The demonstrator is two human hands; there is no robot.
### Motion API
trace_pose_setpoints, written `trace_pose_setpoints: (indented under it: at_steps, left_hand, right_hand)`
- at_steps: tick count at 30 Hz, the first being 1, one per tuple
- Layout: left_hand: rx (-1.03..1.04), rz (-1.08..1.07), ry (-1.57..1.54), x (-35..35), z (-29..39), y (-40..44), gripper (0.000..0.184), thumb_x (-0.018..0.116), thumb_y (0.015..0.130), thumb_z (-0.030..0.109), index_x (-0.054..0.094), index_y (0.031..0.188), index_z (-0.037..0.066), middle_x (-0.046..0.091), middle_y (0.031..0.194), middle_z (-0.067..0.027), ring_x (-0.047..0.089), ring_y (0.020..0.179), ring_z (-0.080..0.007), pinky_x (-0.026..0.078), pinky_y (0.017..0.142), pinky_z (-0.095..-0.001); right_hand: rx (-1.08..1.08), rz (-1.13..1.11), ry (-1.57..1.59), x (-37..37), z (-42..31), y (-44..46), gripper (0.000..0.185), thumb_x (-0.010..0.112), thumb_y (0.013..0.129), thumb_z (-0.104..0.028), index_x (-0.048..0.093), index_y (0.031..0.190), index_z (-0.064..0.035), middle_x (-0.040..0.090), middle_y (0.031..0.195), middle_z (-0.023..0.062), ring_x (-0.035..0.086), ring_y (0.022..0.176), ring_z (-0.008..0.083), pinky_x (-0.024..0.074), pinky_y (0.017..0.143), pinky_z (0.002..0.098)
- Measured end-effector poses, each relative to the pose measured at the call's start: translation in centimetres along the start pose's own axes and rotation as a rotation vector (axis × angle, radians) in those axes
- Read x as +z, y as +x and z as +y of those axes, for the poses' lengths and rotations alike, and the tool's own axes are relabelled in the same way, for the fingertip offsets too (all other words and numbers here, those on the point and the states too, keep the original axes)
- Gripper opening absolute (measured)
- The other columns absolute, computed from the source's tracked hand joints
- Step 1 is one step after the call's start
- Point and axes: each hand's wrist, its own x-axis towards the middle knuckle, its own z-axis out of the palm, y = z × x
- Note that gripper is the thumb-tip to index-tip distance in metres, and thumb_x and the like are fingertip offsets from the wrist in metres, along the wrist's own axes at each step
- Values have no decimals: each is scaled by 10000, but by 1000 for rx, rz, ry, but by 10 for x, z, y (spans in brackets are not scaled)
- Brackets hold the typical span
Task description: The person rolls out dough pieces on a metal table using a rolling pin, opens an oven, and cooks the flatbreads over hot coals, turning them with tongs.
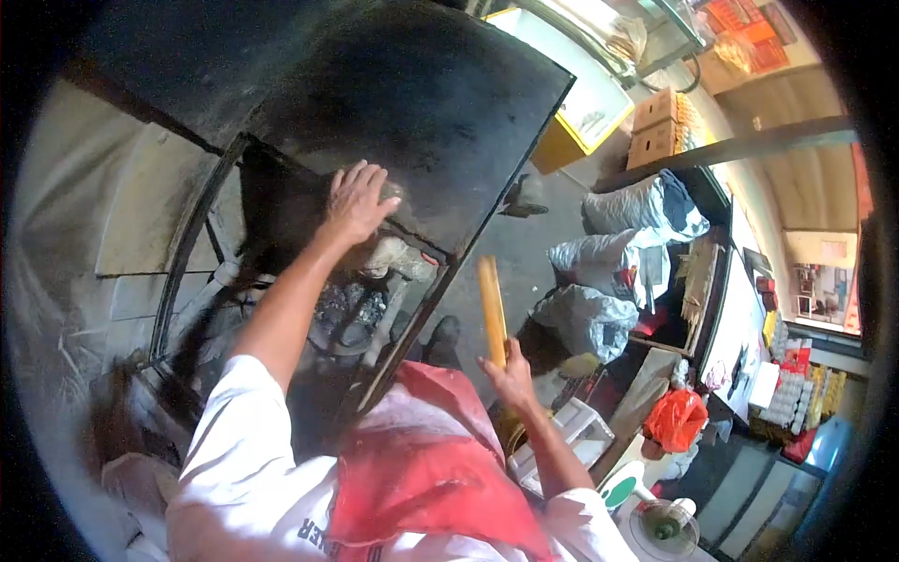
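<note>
My left hand (361, 203) reaches forward with its fingers stretched out, at the near edge of a large dark metal panel (403, 103). Whether the palm presses on the panel or on something under it, I cannot tell. Close below that hand is a pale crumpled cloth or bag (395, 258). At my right side, my right hand (510, 377) is closed round the lower end of a flat wooden stick (492, 304), held nearly upright. A red apron (421, 454) covers my front.
A dark metal frame bar (412, 328) runs slantwise before me. Silvery sacks (585, 318) stand on the floor to the right, near a white plastic crate (571, 431) and an orange-red bag (676, 419). A yellow-rimmed white bin (590, 112) and cardboard boxes (653, 131) are farther back.
</note>
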Motion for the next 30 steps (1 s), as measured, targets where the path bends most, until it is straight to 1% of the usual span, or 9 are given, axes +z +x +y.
trace_pose_setpoints:
  at_steps: [2, 3, 6, 8, 9, 14, 17, 20, 30]
  left_hand:
    - [-24, -173, -2, -11, -3, 18, 470, 636, 972, 461, 633, 1187, 44, 618, 1240, -158, 546, 1243, -349, 351, 1142, -520]
    - [-7, -112, -6, -7, -5, 19, 392, 632, 970, 432, 655, 1014, 44, 657, 1081, -141, 594, 1118, -336, 396, 1058, -504]
    - [-34, -50, -31, -1, -3, 16, 344, 628, 970, 389, 660, 956, 47, 673, 1019, -138, 615, 1043, -329, 413, 992, -484]
    - [-40, -31, -33, -6, 0, 7, 297, 625, 970, 343, 661, 942, 50, 672, 998, -140, 617, 1034, -328, 413, 1001, -472]
    - [-55, -57, -41, -11, 0, -1, 286, 627, 969, 333, 659, 934, 52, 669, 991, -140, 617, 1033, -330, 413, 1000, -470]
    - [-96, -114, -64, -34, -9, -70, 261, 652, 959, 290, 613, 875, 47, 626, 935, -145, 595, 994, -360, 416, 990, -486]
    - [-132, -141, -69, -51, -10, -114, 259, 674, 948, 272, 592, 860, 43, 605, 915, -147, 581, 971, -371, 416, 996, -493]
    - [-168, -78, -131, -53, -16, -158, 295, 701, 963, 218, 507, 809, 59, 494, 826, -122, 505, 833, -349, 412, 946, -502]
    - [-381, -93, -160, -84, -25, -284, 278, 679, 968, 142, 482, 800, 42, 472, 811, -120, 519, 838, -359, 425, 1073, -551]
  right_hand:
    - [-17, 72, 39, 0, 27, -26, 775, 818, 843, -346, 470, 1442, 0, 706, 1096, 166, 684, 966, 251, 545, 826, 372]
    - [75, 66, 87, 0, 36, -38, 771, 815, 852, -343, 466, 1448, 0, 698, 1054, 143, 666, 917, 223, 539, 786, 359]
    - [253, 53, 211, 10, 48, -55, 762, 807, 881, -326, 448, 1469, -2, 645, 938, 71, 581, 784, 142, 499, 680, 314]
    - [314, 25, 341, 15, 43, -58, 777, 816, 881, -357, 463, 1437, 57, 645, 1262, 214, 632, 1122, 254, 506, 966, 365]
    - [243, 16, 367, 11, 27, -56, 805, 817, 881, -362, 449, 1456, 64, 628, 1293, 206, 608, 1157, 245, 495, 981, 358]
    - [67, -75, 399, 10, 2, -19, 767, 782, 918, -366, 444, 1468, 48, 619, 1315, 206, 597, 1185, 252, 479, 1011, 366]
    - [-11, -223, 422, 1, -39, -11, 718, 710, 976, -384, 421, 1483, 35, 639, 1152, 129, 610, 956, 175, 516, 855, 337]
    - [67, -329, 466, 1, -44, 0, 722, 683, 992, -413, 409, 1491, 31, 627, 1096, 98, 578, 871, 133, 504, 785, 305]
    - [-86, -374, 355, 10, -34, 14, 741, 695, 967, -459, 472, 1434, 71, 656, 1216, 214, 619, 1143, 275, 491, 995, 407]
